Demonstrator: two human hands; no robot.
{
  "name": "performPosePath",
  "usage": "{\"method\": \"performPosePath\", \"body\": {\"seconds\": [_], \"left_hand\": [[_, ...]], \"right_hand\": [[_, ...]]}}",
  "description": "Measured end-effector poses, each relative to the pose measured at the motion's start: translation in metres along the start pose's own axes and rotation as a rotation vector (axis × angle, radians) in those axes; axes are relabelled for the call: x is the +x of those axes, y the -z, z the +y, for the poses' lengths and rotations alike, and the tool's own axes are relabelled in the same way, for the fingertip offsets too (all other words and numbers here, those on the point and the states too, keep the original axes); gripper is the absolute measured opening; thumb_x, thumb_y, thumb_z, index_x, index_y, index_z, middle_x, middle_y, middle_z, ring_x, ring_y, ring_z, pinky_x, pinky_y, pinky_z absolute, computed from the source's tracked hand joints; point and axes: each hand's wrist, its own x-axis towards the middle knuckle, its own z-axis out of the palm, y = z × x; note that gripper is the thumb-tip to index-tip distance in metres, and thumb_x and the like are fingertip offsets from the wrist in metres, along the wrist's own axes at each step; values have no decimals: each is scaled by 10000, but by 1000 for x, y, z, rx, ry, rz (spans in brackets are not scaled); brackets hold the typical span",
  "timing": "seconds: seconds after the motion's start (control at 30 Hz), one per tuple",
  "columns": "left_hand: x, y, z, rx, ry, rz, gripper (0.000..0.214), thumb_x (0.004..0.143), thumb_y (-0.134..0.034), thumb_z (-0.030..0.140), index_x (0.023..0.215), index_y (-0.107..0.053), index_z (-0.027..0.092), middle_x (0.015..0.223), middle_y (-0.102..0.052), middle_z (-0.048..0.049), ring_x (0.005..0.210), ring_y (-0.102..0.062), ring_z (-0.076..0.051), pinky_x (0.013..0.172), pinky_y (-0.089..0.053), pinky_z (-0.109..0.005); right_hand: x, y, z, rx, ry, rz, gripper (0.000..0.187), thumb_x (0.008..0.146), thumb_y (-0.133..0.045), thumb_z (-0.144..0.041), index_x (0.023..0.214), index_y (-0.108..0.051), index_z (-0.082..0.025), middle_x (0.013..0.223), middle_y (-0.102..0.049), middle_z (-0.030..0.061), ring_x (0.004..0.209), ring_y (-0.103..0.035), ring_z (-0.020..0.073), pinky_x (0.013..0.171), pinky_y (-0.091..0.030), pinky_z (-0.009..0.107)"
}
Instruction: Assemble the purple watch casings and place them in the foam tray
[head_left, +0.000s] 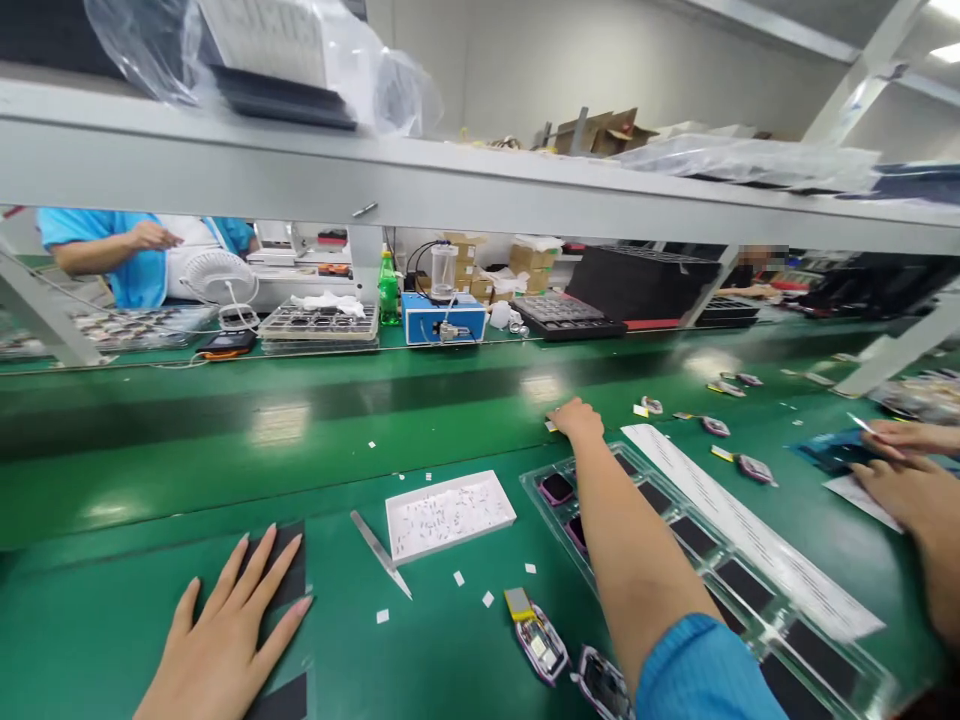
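My left hand (225,630) lies flat with fingers spread, over a dark square sheet (289,560) on the green bench. My right arm reaches across a clear plastic tray (720,555) to the green belt. There, my right hand (581,420) curls its fingers over a small piece with a yellow-and-white tab (551,426); the rest of that piece is hidden. An open watch-like unit (544,645) with a yellow-edged battery (518,604) lies near my right forearm. Another open unit (602,682) is beside it. Tweezers (381,553) rest beside a white shallow box (450,515) holding tiny pieces.
Several similar units (754,468) lie on the belt to the right. A long printed paper strip (750,530) lies along the tray. A co-worker's hands (907,470) work at far right. Overhead runs a white shelf beam (450,185). A blue device (442,320) stands behind the belt.
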Motion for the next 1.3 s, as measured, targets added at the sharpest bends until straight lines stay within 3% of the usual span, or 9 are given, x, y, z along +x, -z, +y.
{"method": "performPosePath", "body": {"seconds": [0.17, 0.3, 0.4, 0.5, 0.63, 0.73, 0.87, 1.1, 1.3], "left_hand": [[0, 1, 1, -19, -10, 6, 629, 832, -334, 572, 1416, -260, 351, 1503, -219, 34, 1399, -145, -270, 1093, -128, -545], [1, 6, 7, -74, -4, -13, 601, 857, -344, 541, 1413, -296, 320, 1508, -209, -2, 1399, -140, -288, 1081, -111, -581], [2, 12, 3, -238, 8, 8, 576, 874, -362, 509, 1406, -337, 287, 1498, -254, -40, 1396, -156, -293, 1079, -92, -597], [1, 19, -13, -562, 80, 211, 564, 892, -350, 493, 1374, -414, 207, 1470, -330, -91, 1389, -199, -256, 1106, -163, -514], [-9, 38, -29, -1061, 159, 410, 548, 819, -527, 500, 1252, -557, 167, 1284, -564, -128, 1246, -453, -266, 1070, -307, -430], [-19, 51, -25, -1529, 73, 135, 576, 781, -613, 460, 1283, -527, 190, 1237, -599, -131, 1152, -539, -284, 969, -428, -432], [-26, 57, -15, -1772, 0, -256, 515, 721, -716, 327, 1210, -598, 218, 1244, -597, -113, 1114, -563, -284, 892, -483, -374], [-23, 49, -18, -1917, 27, -444, 500, 663, -762, 182, 1147, -642, 214, 1145, -654, -93, 1012, -610, -224, 856, -496, -319], [-24, 53, -18, -2050, 85, -432, 477, 677, -756, 187, 1139, -647, 235, 1066, -677, -61, 882, -642, -168, 812, -522, -295]], "right_hand": [[2, -11, -16, -35, 89, -3, 423, 766, -605, -294, 1097, -583, -31, 1102, -578, 249, 1032, -582, 317, 826, -462, 363], [-32, -4, -45, 1, 256, 79, 428, 754, -607, -274, 1107, -576, -35, 1070, -592, 234, 1017, -581, 323, 832, -457, 373], [-80, 1, -72, 59, 426, 150, 413, 798, -562, -297, 1168, -550, -114, 1162, -564, 166, 1084, -544, 266, 912, -419, 338], [-149, -1, -93, 333, 662, 150, 410, 765, -605, -289, 1145, -557, -144, 1097, -602, 100, 961, -591, 195, 871, -448, 296], [-261, -17, -102, 832, 913, -138, 407, 664, -700, -257, 1047, -601, -162, 974, -642, 63, 816, -619, 176, 687, -511, 288], [-332, -38, -100, 899, 1036, -339, 382, 662, -715, -262, 1026, -615, -202, 961, -641, 41, 794, -618, 153, 671, -512, 276], [-375, -63, -96, 846, 1084, -298, 356, 692, -680, -235, 1037, -599, -203, 924, -632, 34, 777, -601, 150, 721, -511, 298], [-377, -76, -90, 880, 1097, -160, 351, 704, -647, -210, 1036, -532, -202, 939, -619, 35, 826, -587, 172, 776, -497, 326], [-365, -68, -86, 942, 1172, -234, 216, 787, -625, -238, 996, -577, -217, 993, -629, 39, 914, -585, 176, 817, -482, 332]]}}
